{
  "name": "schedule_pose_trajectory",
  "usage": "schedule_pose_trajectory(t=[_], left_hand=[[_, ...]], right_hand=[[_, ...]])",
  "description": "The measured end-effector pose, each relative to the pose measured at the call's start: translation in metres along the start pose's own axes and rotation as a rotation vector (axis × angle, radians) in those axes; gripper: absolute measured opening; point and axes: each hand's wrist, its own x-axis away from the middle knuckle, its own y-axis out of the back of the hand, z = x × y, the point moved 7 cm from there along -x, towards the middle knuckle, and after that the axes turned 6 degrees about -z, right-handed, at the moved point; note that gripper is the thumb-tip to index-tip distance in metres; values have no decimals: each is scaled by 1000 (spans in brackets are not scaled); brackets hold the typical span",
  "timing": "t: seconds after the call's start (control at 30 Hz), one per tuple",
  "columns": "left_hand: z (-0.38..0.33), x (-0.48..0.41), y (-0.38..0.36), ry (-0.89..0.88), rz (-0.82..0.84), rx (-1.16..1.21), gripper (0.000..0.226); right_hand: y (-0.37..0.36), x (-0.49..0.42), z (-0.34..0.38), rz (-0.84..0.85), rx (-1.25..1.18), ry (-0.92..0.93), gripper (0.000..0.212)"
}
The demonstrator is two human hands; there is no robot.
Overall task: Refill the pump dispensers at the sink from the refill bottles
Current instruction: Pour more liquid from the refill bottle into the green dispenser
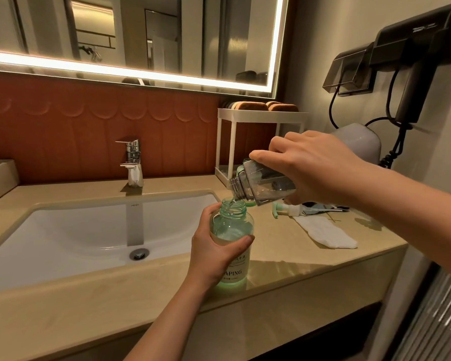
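1. Left grip (219,247) wraps dispenser (233,229), on tabletop (297,264), 3 o'clock of sink (63,230).
2. Right grip (313,168) clasps tilted refill bottle (263,185) at dispenser's 1 o'clock, pouring.
3. Mid-fill, I judge; pump head (287,210) lies off, 2 o'clock.

Backlit mirror (141,35), terracotta wall panels (89,131)

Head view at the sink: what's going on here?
A person is mid-refill. The left hand grips the green dispenser bottle, pump off, on the counter beside the sink. The right hand tips a clear refill bottle over it, a thin stream running into the open neck. The pump head lies on the counter.
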Motion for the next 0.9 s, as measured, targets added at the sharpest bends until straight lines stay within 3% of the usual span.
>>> schedule_pose_trajectory(t=[0.57,0.9], left_hand=[[-2,1,0,-8,7,2,72],[-2,0,0,0,4,9,76]], right_hand=[[11,-9,12,4,149,108,86],[17,-19,20,18,232,175,73]])
